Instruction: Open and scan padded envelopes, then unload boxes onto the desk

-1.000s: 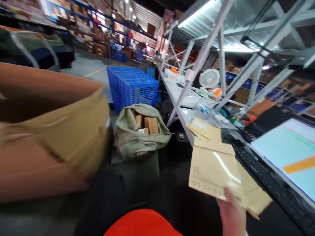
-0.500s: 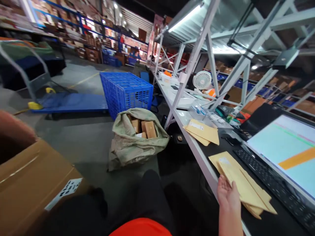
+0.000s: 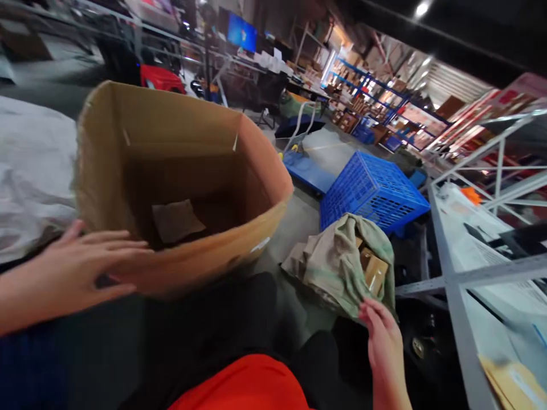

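Note:
A large open cardboard box (image 3: 179,171) fills the left middle of the view, with a small flat piece lying on its bottom. My left hand (image 3: 81,267) rests flat against the box's near wall, fingers spread, holding nothing. My right hand (image 3: 382,341) hangs at the lower right, fingers loosely apart and nothing in them, just below a green cloth sack (image 3: 342,267) that has small cardboard boxes (image 3: 374,270) inside it. The sack sits on the floor.
A blue plastic crate (image 3: 371,191) stands behind the sack, with a blue flat trolley (image 3: 305,168) beyond. A grey metal workbench frame (image 3: 461,279) runs along the right, tan envelopes (image 3: 513,381) on its top. Grey sheeting (image 3: 29,165) lies at the left. Shelving fills the background.
My view has swung left, away from the monitor and keyboard. My right hand has let go of the envelopes on the bench and moved down by the sack. My left hand now touches the box.

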Available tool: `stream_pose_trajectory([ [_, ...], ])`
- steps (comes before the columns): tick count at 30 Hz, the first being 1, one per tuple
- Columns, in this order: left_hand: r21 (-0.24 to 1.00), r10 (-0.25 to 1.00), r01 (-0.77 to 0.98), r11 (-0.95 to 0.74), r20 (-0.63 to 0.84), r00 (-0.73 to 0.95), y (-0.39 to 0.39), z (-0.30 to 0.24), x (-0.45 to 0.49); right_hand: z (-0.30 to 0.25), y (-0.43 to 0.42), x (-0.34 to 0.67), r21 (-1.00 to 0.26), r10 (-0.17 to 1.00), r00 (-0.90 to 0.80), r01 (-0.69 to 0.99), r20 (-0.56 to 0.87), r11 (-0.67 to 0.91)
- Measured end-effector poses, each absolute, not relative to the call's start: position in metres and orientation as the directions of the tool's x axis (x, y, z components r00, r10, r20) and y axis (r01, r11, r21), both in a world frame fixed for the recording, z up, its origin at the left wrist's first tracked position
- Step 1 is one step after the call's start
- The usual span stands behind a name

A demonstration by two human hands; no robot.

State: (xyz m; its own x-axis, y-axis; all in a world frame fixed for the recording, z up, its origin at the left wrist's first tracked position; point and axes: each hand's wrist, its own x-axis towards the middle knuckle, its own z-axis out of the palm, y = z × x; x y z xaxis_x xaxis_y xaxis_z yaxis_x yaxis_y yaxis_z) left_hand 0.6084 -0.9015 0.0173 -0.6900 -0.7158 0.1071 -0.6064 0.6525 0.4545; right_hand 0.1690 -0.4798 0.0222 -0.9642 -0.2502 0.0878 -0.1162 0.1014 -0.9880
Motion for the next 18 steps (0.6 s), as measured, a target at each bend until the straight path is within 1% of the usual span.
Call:
stream_pose_trajectory([
  [2,0.417,-0.617,-0.506,0.755,0.191,-0.764,-0.866,0.007,0.6,0.049,-0.545,0.169,-0.922,-0.455,-0.86,-0.343,0.231,0.18],
  [3,0.423,-0.602,-0.476,0.771,0.243,-0.76,-0.842,0.001,0.595,0.062,-0.579,0.17,-0.86,-0.56,-0.768,-0.478,0.311,0.177],
  [4,0.436,-0.599,-0.457,0.775,0.277,-0.752,-0.817,-0.006,0.59,0.076,-0.613,0.171,-0.775,-0.647,-0.653,-0.615,0.394,0.149],
  [5,0.432,-0.581,-0.442,0.786,0.271,-0.767,-0.791,-0.013,0.588,0.087,-0.647,0.171,-0.669,-0.725,-0.511,-0.737,0.462,0.093],
  [6,0.421,-0.577,-0.449,0.788,0.251,-0.777,-0.768,-0.022,0.588,0.097,-0.68,0.172,-0.556,-0.787,-0.362,-0.83,0.499,0.029],
  [8,0.394,-0.578,-0.475,0.787,0.201,-0.791,-0.732,-0.042,0.595,0.107,-0.743,0.169,-0.334,-0.867,-0.116,-0.941,0.485,-0.06],
  [9,0.386,-0.544,-0.449,0.806,0.183,-0.819,-0.721,-0.052,0.602,0.107,-0.77,0.166,-0.227,-0.908,-0.031,-0.971,0.418,-0.071],
  [10,0.377,-0.54,-0.456,0.806,0.157,-0.827,-0.716,-0.061,0.61,0.104,-0.791,0.162,-0.137,-0.944,0.004,-0.989,0.329,-0.052],
  [11,0.35,-0.567,-0.506,0.788,0.093,-0.819,-0.715,-0.069,0.618,0.097,-0.808,0.156,-0.067,-0.972,0.01,-0.997,0.235,-0.027],
  [13,0.296,-0.624,-0.607,0.738,-0.043,-0.78,-0.726,-0.074,0.631,0.078,-0.825,0.141,0.029,-0.998,-0.042,-0.999,0.041,0.043],
  [15,0.266,-0.651,-0.67,0.693,-0.168,-0.74,-0.747,-0.067,0.638,0.056,-0.825,0.124,0.057,-0.982,-0.114,-0.993,-0.149,0.107],
  [16,0.275,-0.628,-0.665,0.694,-0.22,-0.747,-0.76,-0.06,0.64,0.047,-0.823,0.116,0.049,-0.964,-0.145,-0.989,-0.223,0.138],
  [17,0.274,-0.623,-0.672,0.688,-0.251,-0.741,-0.773,-0.052,0.64,0.039,-0.819,0.109,0.024,-0.948,-0.165,-0.986,-0.271,0.164],
  [18,0.268,-0.604,-0.665,0.697,-0.28,-0.746,-0.785,-0.044,0.638,0.034,-0.816,0.102,-0.021,-0.944,-0.171,-0.983,-0.283,0.185],
])
